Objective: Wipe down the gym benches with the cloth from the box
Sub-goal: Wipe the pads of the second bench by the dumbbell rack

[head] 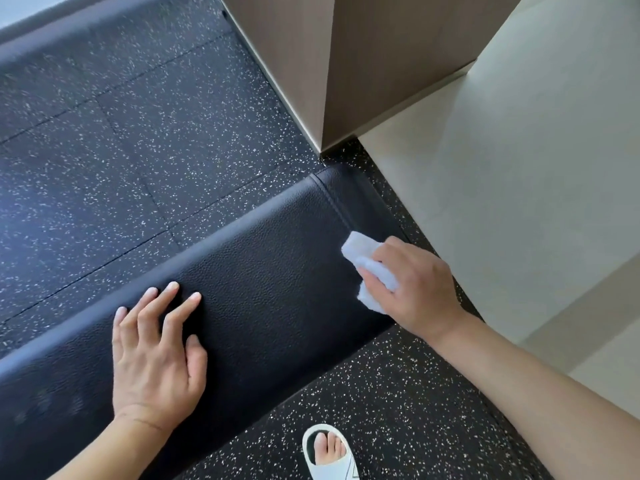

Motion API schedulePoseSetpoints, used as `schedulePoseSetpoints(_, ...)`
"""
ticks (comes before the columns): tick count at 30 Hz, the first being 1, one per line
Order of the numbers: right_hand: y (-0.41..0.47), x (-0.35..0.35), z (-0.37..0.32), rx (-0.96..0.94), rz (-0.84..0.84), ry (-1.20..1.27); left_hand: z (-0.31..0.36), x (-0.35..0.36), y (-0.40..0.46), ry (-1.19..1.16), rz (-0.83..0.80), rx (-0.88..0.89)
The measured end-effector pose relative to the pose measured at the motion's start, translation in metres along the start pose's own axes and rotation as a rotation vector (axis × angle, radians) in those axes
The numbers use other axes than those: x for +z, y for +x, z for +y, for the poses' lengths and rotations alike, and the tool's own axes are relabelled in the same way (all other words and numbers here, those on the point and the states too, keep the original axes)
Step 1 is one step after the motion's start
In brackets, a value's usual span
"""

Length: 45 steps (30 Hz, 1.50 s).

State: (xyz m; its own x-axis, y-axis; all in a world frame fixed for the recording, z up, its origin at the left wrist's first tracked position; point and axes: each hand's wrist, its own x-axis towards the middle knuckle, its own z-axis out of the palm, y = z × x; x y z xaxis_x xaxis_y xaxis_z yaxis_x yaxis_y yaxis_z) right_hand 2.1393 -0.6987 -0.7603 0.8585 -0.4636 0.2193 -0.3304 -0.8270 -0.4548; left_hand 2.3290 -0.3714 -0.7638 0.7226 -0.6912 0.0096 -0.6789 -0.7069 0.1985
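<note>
A black padded gym bench runs from the lower left up to the right, ending near a pillar. My right hand grips a folded white cloth and presses it on the bench near its right end, beside a stitched seam. My left hand lies flat on the bench top farther left, fingers spread, holding nothing. The box is out of view.
Black speckled rubber floor surrounds the bench. A brown pillar stands just beyond the bench's end, with a pale wall to the right. My foot in a white slipper is on the floor below the bench.
</note>
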Motion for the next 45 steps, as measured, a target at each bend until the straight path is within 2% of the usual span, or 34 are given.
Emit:
schedulePoseSetpoints(2,0.026,0.006,-0.002,-0.022,0.006,-0.05,0.002,-0.001,0.001,-0.006,0.007,-0.003)
schedulePoseSetpoints(7,0.139,0.042,-0.031,0.151,0.077,-0.097,0.005,-0.005,0.002,-0.014,-0.003,-0.003)
schedulePoseSetpoints(10,0.179,0.067,-0.071,0.091,-0.028,-0.195,0.006,-0.007,0.002,-0.022,0.001,-0.006)
schedulePoseSetpoints(13,0.162,0.083,-0.113,0.01,-0.107,-0.179,0.005,-0.008,0.002,-0.025,0.005,-0.001)
schedulePoseSetpoints(16,0.116,0.086,-0.147,-0.045,-0.067,-0.025,0.002,-0.007,0.001,-0.028,0.015,0.011)
schedulePoseSetpoints(18,0.085,0.083,-0.149,-0.119,-0.048,0.03,0.001,-0.006,0.001,-0.042,0.023,0.014)
schedulePoseSetpoints(21,0.061,0.068,-0.117,-0.232,-0.05,-0.032,-0.001,-0.006,0.002,-0.072,0.034,0.024)
schedulePoseSetpoints(26,0.07,0.056,-0.091,-0.017,-0.032,-0.112,-0.006,-0.003,0.0,-0.09,0.024,0.036)
schedulePoseSetpoints(31,0.063,0.081,-0.142,0.327,0.038,-0.159,-0.009,-0.012,-0.001,-0.14,-0.05,0.048)
schedulePoseSetpoints(34,0.056,0.099,-0.181,0.332,0.048,-0.182,-0.018,-0.02,-0.002,-0.233,-0.089,0.079)
schedulePoseSetpoints(39,0.035,0.13,-0.244,0.258,0.012,-0.204,-0.089,-0.045,-0.04,-0.323,-0.152,0.19)
schedulePoseSetpoints(45,0.006,0.18,-0.347,0.176,-0.019,-0.181,-0.212,-0.073,-0.12,-0.214,-0.148,0.138)
